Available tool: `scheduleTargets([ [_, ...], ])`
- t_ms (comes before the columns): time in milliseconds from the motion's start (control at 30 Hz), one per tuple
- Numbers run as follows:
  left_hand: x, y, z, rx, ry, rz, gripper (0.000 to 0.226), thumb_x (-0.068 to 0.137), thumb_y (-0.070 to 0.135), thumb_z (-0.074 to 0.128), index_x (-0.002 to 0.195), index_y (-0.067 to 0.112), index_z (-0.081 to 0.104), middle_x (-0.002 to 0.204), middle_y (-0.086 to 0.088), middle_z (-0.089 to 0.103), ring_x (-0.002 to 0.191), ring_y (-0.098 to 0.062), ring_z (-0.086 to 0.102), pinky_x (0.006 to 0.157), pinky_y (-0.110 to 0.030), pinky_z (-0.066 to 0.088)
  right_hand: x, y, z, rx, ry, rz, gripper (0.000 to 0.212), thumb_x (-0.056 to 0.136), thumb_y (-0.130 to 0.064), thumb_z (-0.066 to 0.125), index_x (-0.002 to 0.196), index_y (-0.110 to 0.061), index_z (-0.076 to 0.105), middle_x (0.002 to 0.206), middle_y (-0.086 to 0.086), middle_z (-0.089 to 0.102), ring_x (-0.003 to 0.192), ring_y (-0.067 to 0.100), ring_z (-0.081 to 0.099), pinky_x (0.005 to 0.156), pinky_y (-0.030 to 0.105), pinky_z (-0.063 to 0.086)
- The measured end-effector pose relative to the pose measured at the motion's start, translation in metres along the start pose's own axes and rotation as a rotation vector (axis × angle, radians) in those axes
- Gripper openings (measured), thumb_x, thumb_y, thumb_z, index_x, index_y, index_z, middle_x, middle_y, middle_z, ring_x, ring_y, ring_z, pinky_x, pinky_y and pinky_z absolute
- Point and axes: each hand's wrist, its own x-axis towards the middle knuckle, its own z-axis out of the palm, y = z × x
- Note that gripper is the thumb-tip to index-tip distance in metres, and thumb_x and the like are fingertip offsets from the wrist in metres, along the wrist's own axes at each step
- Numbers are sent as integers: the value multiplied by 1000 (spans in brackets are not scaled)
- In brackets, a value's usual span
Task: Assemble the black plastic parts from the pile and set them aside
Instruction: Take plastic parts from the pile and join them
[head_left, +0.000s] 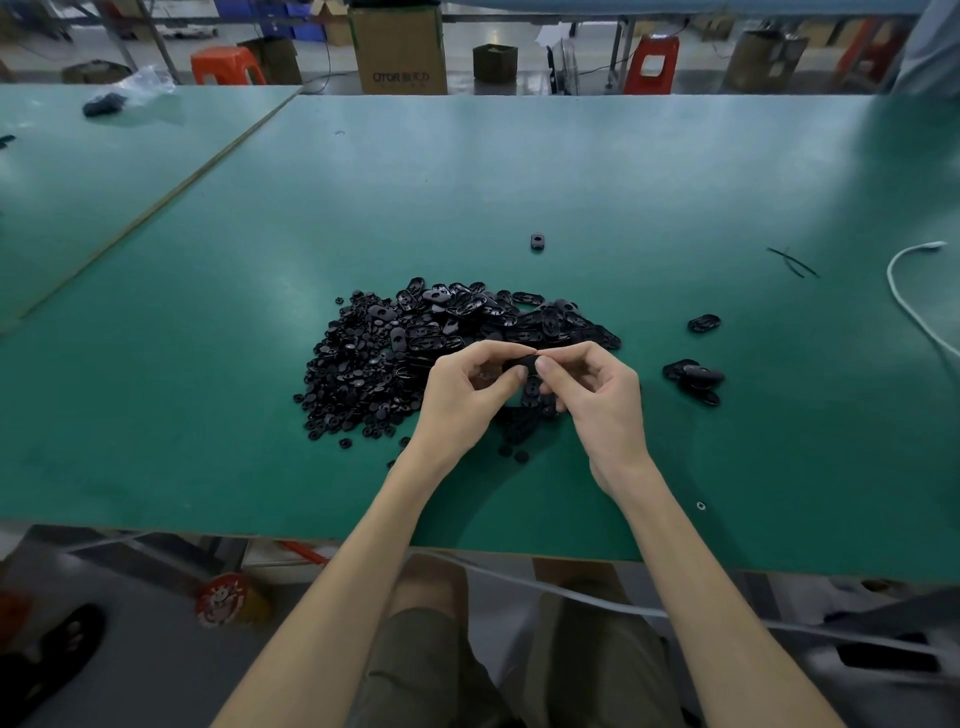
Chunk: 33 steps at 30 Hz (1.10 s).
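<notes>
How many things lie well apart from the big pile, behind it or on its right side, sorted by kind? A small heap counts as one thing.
Single black parts: 2
Small heap of black parts: 1
Thin black strips, one bunch: 1
White cable: 1
Total: 5

We see a green table (519, 182) bearing a pile of black plastic parts (415, 353) near its front edge. A small cluster (693, 379) and one oval part (704, 323) lie toward the right edge, a lone part (537, 241) sits mid-table, and a white cable (904, 296) loops in from the right edge.
</notes>
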Motion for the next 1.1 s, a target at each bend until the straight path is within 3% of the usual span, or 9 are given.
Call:
scheduleTargets([
  [133,-1,2,0,-28,-11,-20,19,93,-2,69,107,9,77,96,-6,78,89,-29,73,81,-43,59,0,0,0,-15,-17,-2,16,92,-13,79,87,-28,77,79,2,76,73,12,69,64,22,53],
  [300,-1,2,0,-5,0,-37,18,92,-5,67,104,6,76,93,-9,77,86,-35,71,80,-52,58,1,2,0,-48,-44,-7,17,91,-13,80,86,-29,78,84,2,78,75,13,70,70,26,56],
  [467,-1,2,-1,-6,-6,-49,18,92,-5,68,103,7,76,93,-8,77,87,-33,73,83,-51,60,0,2,-1,-62,-50,-13,14,91,-13,80,87,-26,77,84,0,78,76,12,71,71,25,56],
  [633,-1,0,-2,-42,-7,-32,21,91,-2,74,110,7,78,99,-5,80,91,-20,77,88,-32,60,0,2,-1,-18,12,-13,8,91,-12,80,92,-19,76,81,1,77,74,12,71,65,21,54],
  [967,-1,1,-1,-3,4,-15,21,92,-2,73,109,8,79,97,-5,79,88,-26,76,86,-42,62,1,4,-1,-26,10,-5,8,91,-13,80,91,-21,77,81,1,77,74,13,70,66,23,54],
  [1100,0,0,-1,27,21,-5,20,92,2,74,109,10,79,98,-1,79,90,-19,76,86,-38,62,0,4,0,-25,13,2,7,92,-13,78,93,-20,76,81,2,77,74,14,70,66,26,56],
])
